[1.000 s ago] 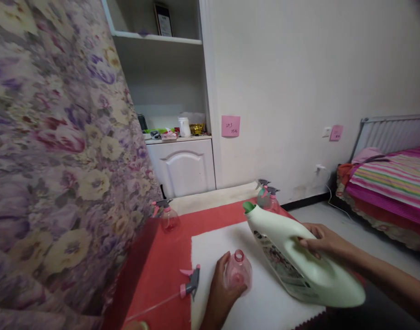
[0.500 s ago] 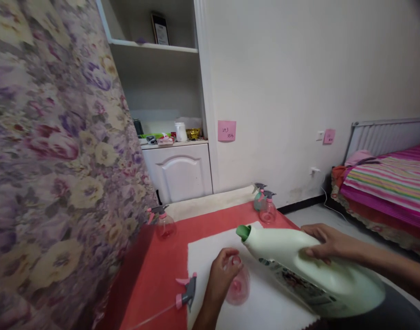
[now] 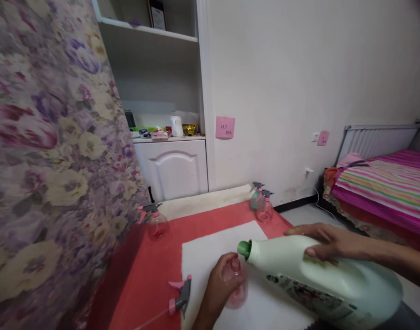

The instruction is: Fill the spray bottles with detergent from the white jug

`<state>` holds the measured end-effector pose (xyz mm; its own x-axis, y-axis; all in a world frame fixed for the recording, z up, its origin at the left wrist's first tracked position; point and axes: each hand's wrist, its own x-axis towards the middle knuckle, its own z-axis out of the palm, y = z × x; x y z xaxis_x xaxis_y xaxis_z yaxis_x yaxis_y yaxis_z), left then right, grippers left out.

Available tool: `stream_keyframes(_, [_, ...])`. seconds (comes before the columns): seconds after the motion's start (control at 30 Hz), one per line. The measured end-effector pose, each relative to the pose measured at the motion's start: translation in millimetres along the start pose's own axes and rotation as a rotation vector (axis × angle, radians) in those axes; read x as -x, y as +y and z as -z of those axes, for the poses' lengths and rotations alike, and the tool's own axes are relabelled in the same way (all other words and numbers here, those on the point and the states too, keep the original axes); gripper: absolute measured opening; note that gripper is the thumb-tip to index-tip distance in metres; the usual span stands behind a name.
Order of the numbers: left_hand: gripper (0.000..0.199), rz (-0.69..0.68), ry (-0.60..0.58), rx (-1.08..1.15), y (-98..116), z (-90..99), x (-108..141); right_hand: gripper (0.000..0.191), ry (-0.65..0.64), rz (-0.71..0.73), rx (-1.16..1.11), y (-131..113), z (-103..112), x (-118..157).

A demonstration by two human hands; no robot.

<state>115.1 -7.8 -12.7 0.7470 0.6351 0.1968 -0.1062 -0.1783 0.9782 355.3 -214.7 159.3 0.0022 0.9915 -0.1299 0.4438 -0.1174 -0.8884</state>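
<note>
My left hand (image 3: 220,285) is wrapped round the neck of a clear pink spray bottle (image 3: 240,293), which stands with its mouth uncovered on a white sheet (image 3: 199,256). In my right hand (image 3: 328,243) is a large pale-green detergent jug (image 3: 319,275), held by its handle and tipped nearly level. The jug's green spout (image 3: 244,249) sits just above and right of the bottle's mouth, apart from it. No liquid can be seen running out. Left of my left hand, a grey-and-pink spray trigger head (image 3: 182,295) lies with its tube on the red cloth.
On the red cloth (image 3: 144,275), a pink spray bottle (image 3: 158,225) stands at the left edge. Another pink bottle (image 3: 264,211) and a green one (image 3: 255,200) stand at the far right corner. A floral curtain (image 3: 58,160) hangs left; a bed (image 3: 384,174) is at right.
My left fingers have closed further round the pink bottle's neck. The jug has moved slightly, with its spout a little lower and nearer the bottle's mouth. The view has shifted somewhat.
</note>
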Motion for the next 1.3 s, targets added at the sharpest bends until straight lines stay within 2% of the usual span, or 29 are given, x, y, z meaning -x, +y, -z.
stream_keyframes(0.2, [0.070,-0.045,0.076,-0.010,-16,-4.1,9,0.052,-0.110,-0.033,0.063,-13,1,-3])
stream_keyframes(0.33, [0.078,0.024,0.055,0.007,-16,0.6,16,0.056,-0.159,-0.043,0.105,-17,4,-8])
stream_keyframes(0.6, [0.072,0.060,-0.011,-0.070,-7,13.8,19,0.052,-0.164,-0.110,0.178,-37,6,-8])
stream_keyframes(0.73, [0.076,0.070,-0.020,-0.083,-8,13.7,19,0.048,-0.180,-0.116,0.189,-42,6,-9])
stream_keyframes(0.83, [0.082,0.061,-0.022,-0.078,-11,12.4,19,0.052,-0.190,-0.113,0.193,-43,7,-12])
stream_keyframes(1.0, [0.077,0.010,-0.021,-0.034,-15,9.6,20,0.053,-0.210,-0.105,0.197,-47,10,-14])
stream_keyframes(1.3, [0.075,0.009,-0.025,-0.055,-13,9.5,21,0.056,-0.229,-0.118,0.248,-53,12,-18])
